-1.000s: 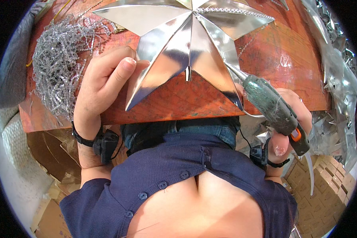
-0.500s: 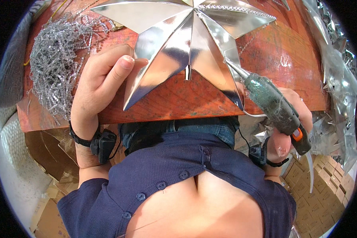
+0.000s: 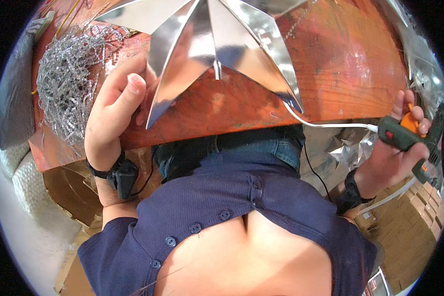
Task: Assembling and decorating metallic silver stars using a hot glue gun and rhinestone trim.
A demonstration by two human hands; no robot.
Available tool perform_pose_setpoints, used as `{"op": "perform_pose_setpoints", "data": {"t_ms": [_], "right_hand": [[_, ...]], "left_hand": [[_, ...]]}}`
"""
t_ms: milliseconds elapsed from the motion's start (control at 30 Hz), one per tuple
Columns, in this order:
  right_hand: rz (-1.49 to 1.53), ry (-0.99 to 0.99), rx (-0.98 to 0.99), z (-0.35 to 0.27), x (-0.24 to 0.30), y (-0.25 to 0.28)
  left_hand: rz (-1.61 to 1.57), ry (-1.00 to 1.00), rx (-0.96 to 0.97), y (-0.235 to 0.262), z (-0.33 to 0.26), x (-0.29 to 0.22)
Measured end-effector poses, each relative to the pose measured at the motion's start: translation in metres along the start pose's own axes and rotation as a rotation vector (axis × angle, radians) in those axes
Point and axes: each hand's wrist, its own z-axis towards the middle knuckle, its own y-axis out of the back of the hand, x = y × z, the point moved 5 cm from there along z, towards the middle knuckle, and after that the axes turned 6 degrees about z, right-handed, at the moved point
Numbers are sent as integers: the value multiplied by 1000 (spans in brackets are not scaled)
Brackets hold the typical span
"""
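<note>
While L hand (image 3: pixel 114 111) fingers pinch silver foil star (image 3: pixel 217 44) point on orange table (image 3: pixel 340 64), R hand (image 3: pixel 392 155) fingers wrap glue gun (image 3: pixel 409 138) off table edge.

Brown cardboard boxes (image 3: pixel 419 217) stand stacked on the floor at the lower right, beside the person. Flat brown cardboard pieces (image 3: pixel 69 187) lie at the lower left, under the edge of the surface. No labels, signs or screens can be told.
</note>
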Motion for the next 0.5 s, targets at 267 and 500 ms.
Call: {"op": "perform_pose_setpoints", "data": {"t_ms": [267, 500], "right_hand": [[-211, -270, 417, -76, -9, 44], [-520, -105, 687, -65, -15, -16]], "left_hand": [[40, 88, 17, -23, -7, -3], [22, -15, -158, -26, -10, 2]]}}
